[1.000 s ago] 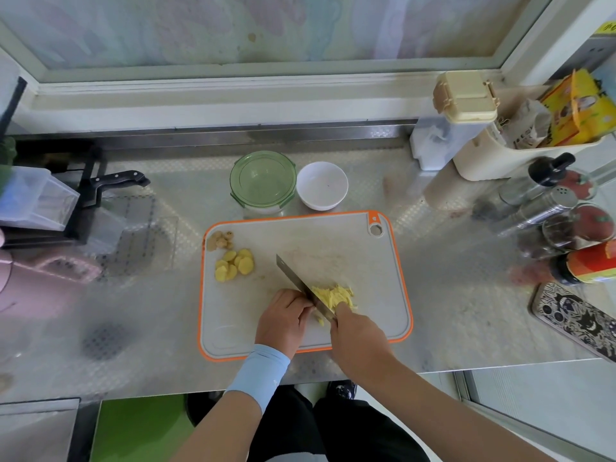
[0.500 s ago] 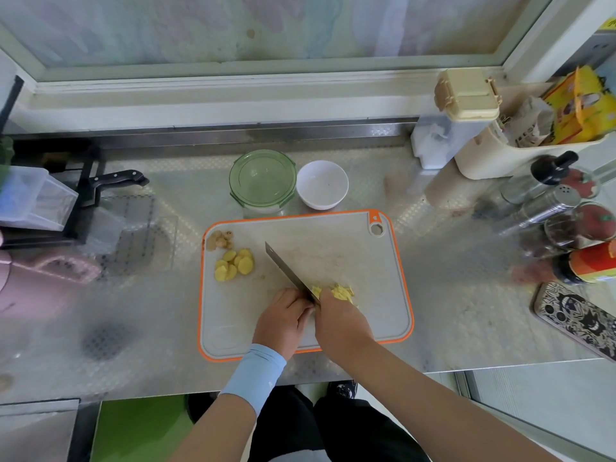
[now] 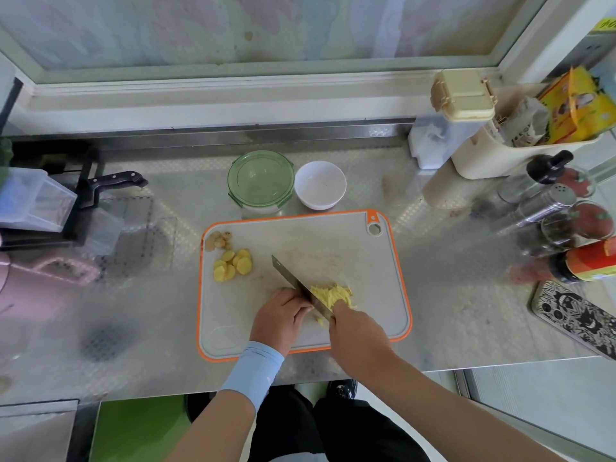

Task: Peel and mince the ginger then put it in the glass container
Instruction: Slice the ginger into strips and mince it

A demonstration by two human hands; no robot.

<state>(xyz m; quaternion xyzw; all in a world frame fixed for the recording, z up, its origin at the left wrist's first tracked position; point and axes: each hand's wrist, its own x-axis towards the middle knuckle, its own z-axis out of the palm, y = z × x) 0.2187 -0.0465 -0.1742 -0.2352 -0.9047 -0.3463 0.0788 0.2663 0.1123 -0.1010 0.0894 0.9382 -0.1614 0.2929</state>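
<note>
Right hand wrapped round knife handle, blade angled over shredded ginger. Left hand knuckles-up beside blade, fingers curled; cannot tell what they hold.

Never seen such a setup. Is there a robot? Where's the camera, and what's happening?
No robot: a person's two bare hands, filmed by one camera worn on the head, looking down. On a steel counter lies a cutting board with ginger slices and a pile of chopped ginger. The right hand grips a knife, its blade beside that pile; the left hand is curled at the blade's other side, whether it holds anything is hidden. Behind the board stand a lidded glass container and a white bowl.
</note>
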